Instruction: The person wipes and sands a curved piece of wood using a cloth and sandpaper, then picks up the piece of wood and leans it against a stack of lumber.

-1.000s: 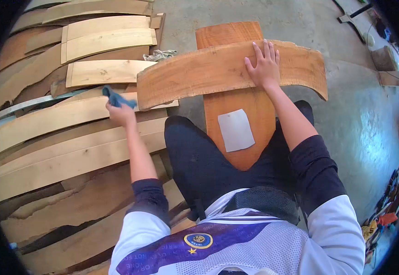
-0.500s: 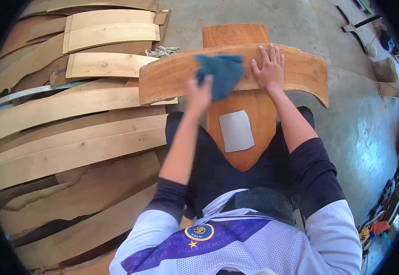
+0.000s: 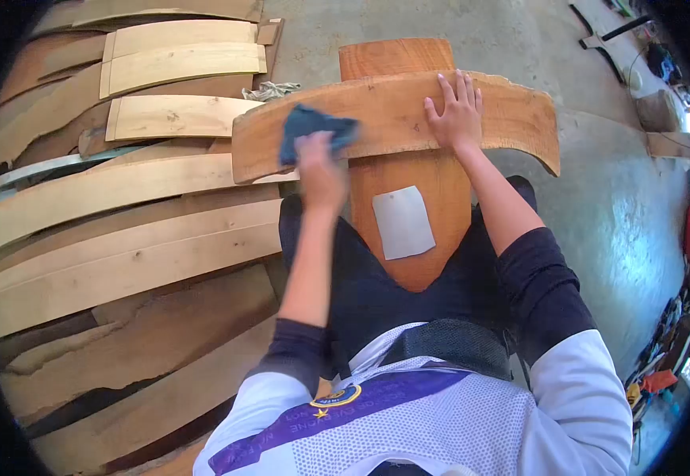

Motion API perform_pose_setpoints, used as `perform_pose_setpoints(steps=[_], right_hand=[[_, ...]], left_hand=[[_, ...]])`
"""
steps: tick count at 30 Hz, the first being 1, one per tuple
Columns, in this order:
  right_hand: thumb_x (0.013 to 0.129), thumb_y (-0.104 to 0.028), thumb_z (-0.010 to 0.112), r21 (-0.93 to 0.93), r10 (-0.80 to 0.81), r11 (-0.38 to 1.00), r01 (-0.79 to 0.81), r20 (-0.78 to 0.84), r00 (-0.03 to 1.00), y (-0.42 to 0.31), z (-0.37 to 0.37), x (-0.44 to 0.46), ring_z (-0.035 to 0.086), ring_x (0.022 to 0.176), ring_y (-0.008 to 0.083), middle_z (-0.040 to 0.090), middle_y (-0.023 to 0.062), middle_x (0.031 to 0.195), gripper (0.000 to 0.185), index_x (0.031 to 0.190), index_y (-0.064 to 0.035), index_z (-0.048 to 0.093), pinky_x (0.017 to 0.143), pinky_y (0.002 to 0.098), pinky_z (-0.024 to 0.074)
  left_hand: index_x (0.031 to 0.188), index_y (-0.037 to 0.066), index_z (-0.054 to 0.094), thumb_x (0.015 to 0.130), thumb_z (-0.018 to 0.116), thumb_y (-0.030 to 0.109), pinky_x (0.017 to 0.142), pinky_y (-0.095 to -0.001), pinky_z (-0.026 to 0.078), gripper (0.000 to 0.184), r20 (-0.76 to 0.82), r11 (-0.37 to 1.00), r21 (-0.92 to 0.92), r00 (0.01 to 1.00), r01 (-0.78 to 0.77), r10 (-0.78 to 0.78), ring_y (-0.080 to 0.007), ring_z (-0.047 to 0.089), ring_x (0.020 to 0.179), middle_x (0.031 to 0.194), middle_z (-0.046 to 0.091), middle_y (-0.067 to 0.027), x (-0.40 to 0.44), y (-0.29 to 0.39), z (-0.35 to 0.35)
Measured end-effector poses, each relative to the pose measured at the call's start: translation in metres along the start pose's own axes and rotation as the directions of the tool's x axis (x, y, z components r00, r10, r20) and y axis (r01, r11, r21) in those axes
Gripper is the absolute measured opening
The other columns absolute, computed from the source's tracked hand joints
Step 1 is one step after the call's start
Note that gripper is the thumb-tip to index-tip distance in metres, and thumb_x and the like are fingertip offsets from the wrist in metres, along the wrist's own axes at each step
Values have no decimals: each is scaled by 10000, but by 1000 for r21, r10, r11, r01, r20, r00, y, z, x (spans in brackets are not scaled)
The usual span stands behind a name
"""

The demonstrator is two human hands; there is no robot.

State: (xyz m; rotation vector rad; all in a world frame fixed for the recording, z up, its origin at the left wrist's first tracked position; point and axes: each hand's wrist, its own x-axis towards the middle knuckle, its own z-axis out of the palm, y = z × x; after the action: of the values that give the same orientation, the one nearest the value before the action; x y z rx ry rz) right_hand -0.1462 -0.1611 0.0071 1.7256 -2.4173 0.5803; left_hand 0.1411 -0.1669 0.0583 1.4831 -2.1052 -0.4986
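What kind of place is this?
Probably a woodworking shop: lots of cut boards lie on the left, the right hand rests on a curved plank, and the floor looks like bare concrete.

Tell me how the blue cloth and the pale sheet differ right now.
The blue cloth is dark and bunched, while the pale sheet is light grey and lies nearly flat. The left hand grips the cloth; no hand touches the sheet. The cloth is over the curved board, whereas the sheet rests on the lower plank. Both are in front of the person, over wood.
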Motion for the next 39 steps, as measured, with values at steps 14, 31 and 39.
perform_pose_setpoints(steps=[14,31,39], right_hand=[[950,-378,543,44,2,999,0,-32,999,8,8,1,303,1490,340,388,194,1569,546,1440,-137,546,1231,501,193],[684,-344,849,274,-431,899,342,403,808,-54,-86,-156,487,1270,362,555,157,1323,812,1377,-82,516,1103,491,358],[675,-153,812,509,-187,853,-116,506,842,15,-101,-119,641,1010,395,691,179,990,378,1009,-62,659,845,482,499]], left_hand=[[1088,-28,677,978,642,371,814,-461,507,415,-229,861,-187,831,474,-507,-344,684,891,955,713,-211,43,-75,-5],[1090,-19,670,917,707,112,850,-285,494,220,234,739,-598,950,309,-207,-128,650,924,984,724,-85,-57,46,-45],[1066,3,669,897,744,92,839,-282,507,205,459,391,-745,841,541,-288,-115,644,908,1020,707,-36,-73,36,-43]])
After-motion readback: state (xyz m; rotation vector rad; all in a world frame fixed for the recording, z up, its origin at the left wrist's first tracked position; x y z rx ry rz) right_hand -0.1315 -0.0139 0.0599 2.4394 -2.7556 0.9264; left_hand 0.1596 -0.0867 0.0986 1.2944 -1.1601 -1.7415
